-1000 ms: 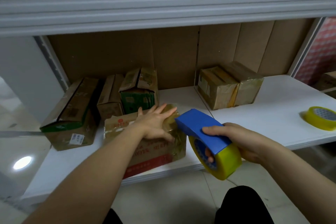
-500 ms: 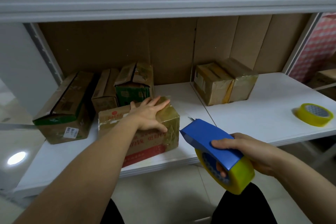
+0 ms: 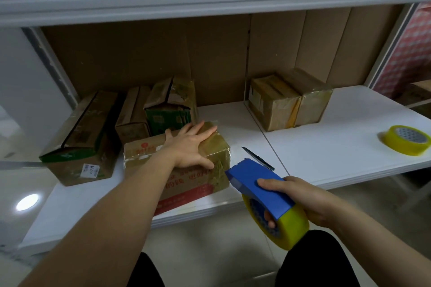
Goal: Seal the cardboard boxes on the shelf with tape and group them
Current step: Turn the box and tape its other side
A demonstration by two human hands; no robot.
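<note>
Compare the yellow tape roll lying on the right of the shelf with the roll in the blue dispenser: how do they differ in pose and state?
The loose tape roll lies flat on the white shelf, untouched; the dispenser roll stands on edge off the shelf's front, gripped by the right hand. The loose tape roll is bare, its core open to view; the dispenser roll sits under a blue cover. Both are yellow.

We are in what looks like a storeroom or packing area: white metal shelving (image 3: 345, 147) backed with cardboard sheets (image 3: 210, 58), taped and worn cartons (image 3: 289, 102) stacked on the shelf, a spare roll of yellow tape (image 3: 407, 143), and a pale tiled floor (image 3: 210, 240) below
</note>
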